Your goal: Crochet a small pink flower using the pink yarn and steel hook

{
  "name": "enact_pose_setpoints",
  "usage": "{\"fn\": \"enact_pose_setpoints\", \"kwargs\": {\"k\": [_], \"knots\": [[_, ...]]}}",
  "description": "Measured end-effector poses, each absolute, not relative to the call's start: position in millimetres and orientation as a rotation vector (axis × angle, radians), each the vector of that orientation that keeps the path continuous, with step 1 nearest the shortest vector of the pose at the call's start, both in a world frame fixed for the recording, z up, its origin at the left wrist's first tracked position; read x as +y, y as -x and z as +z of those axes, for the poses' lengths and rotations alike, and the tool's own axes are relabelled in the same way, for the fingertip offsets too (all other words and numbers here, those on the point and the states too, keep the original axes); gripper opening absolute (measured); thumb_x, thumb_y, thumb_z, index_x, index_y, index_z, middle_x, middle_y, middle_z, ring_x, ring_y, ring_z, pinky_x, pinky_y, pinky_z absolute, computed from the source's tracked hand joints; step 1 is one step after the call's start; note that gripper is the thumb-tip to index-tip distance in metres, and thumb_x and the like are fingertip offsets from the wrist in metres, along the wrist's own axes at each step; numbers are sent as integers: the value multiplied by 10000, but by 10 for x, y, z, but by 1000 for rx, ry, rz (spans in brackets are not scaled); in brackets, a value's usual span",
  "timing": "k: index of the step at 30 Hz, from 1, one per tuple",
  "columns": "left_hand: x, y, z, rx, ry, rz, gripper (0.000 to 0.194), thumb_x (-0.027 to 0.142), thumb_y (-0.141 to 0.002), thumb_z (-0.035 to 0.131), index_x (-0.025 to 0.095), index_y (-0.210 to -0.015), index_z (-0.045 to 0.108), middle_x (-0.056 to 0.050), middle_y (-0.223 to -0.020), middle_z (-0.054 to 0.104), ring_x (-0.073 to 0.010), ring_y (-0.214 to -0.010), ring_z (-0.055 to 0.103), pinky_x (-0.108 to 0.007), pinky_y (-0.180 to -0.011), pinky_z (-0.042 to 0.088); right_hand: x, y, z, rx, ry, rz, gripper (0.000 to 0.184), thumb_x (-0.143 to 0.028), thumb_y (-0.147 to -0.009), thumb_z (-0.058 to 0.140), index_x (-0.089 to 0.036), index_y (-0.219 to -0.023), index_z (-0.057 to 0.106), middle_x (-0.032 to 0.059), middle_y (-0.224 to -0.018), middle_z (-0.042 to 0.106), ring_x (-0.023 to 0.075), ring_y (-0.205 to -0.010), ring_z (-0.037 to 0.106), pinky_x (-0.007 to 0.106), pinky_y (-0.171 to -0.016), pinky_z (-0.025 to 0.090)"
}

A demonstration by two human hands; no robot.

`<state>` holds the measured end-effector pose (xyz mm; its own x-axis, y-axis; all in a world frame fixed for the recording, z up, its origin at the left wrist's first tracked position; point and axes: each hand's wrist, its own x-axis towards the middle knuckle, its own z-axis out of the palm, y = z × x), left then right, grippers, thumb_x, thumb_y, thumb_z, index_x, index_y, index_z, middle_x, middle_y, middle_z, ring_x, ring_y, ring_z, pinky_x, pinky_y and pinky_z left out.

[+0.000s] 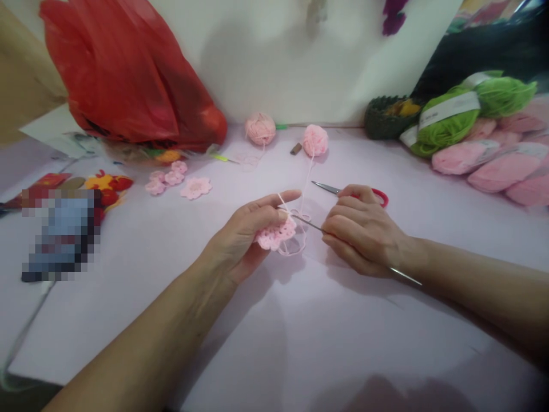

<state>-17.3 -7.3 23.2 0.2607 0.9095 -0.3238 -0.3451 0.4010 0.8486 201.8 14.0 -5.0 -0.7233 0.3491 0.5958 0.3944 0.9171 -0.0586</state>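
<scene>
My left hand (246, 232) pinches a small pink crocheted flower piece (277, 234) at the middle of the table, forefinger stretched out with pink yarn looped over it. My right hand (362, 232) is closed around a thin metal crochet hook (306, 222), whose tip meets the pink piece; the hook's tail sticks out past my wrist. The yarn strand runs up to a pink yarn ball (315, 140) at the back. Scissors with red handles (338, 190) lie just behind my right hand.
A second pink yarn ball (260, 127) and finished pink crocheted flowers (195, 187) lie back left, near a red plastic bag (128, 74). Green and pink yarn skeins (467, 131) and a dark basket (388, 117) fill the right back. A pixelated object (58, 234) sits left.
</scene>
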Motion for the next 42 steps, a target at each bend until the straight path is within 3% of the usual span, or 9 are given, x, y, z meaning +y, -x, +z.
{"fn": "enact_pose_setpoints", "kwargs": {"k": [5, 7, 10, 18, 22, 29, 33, 36, 42], "knots": [[-17, 273, 186, 862, -810, 869, 382, 148, -708, 675, 147, -1079, 765, -74, -873, 709, -132, -709, 594, -242, -656, 458, 133, -2025, 9, -2365, 420, 494, 196, -179, -994, 386, -210, -845, 508, -2, -729, 564, 149, -683, 504, 373, -818, 430], [-21, 273, 169, 869, -859, 825, 391, 161, -726, 678, 166, -1109, 759, -63, -842, 704, -120, -674, 577, -234, -622, 428, 112, -2013, -2, -2294, 459, 616, 235, -186, -1004, 374, -210, -815, 512, -9, -706, 565, 145, -684, 509, 359, -801, 434], [-54, 208, 135, 859, -899, 767, 377, 162, -765, 713, 196, -1139, 748, -29, -768, 682, -100, -638, 555, -223, -603, 392, 75, -1981, -51, -2280, 517, 595, 226, -190, -1008, 376, -206, -835, 521, -8, -733, 587, 143, -702, 525, 358, -796, 427], [-110, 59, 55, 801, -977, 798, 308, 200, -819, 727, 190, -1126, 745, -33, -865, 672, -120, -789, 586, -229, -704, 423, 87, -1953, -119, -2259, 626, 327, 186, -165, -1009, 384, -183, -986, 568, 15, -801, 631, 151, -745, 555, 355, -784, 412], [-120, 33, 57, 844, -1003, 845, 290, 195, -796, 738, 171, -1085, 747, -31, -855, 673, -118, -760, 576, -230, -677, 422, 91, -1955, -137, -2227, 640, 405, 228, -185, -1018, 406, -158, -1156, 586, 43, -916, 682, 151, -835, 607, 330, -814, 446], [-133, 4, 38, 938, -1025, 901, 381, 251, -774, 782, 176, -1138, 698, -10, -878, 668, -100, -721, 572, -224, -657, 438, 91, -1934, -144, -2205, 616, 553, 211, -188, -1006, 436, -144, -1091, 625, 67, -972, 684, 147, -855, 608, 294, -761, 482], [-109, 37, 8, 962, -1148, 894, 505, 241, -807, 750, 181, -1292, 622, -58, -1085, 692, -149, -914, 623, -262, -795, 480, 116, -1935, -176, -2088, 682, 696, 239, -221, -1011, 453, -180, -1136, 653, 47, -1004, 687, 140, -911, 632, 277, -816, 508], [-87, 71, 11, 1006, -1272, 903, 440, 224, -828, 719, 182, -1261, 650, -78, -1226, 673, -179, -1015, 623, -280, -847, 482, 130, -1952, -162, -1971, 751, 862, 266, -283, -1022, 449, -236, -1150, 678, 29, -1103, 695, 154, -1057, 636, 281, -930, 503], [-16, 196, 77, 981, -1269, 916, 408, 300, -824, 742, 186, -1213, 692, -89, -1194, 692, -236, -1095, 622, -347, -923, 479, 127, -1981, -35, -1884, 889, 997, 282, -367, -1012, 468, -265, -1115, 710, 16, -1093, 701, 184, -1059, 630, 318, -984, 487]]}}
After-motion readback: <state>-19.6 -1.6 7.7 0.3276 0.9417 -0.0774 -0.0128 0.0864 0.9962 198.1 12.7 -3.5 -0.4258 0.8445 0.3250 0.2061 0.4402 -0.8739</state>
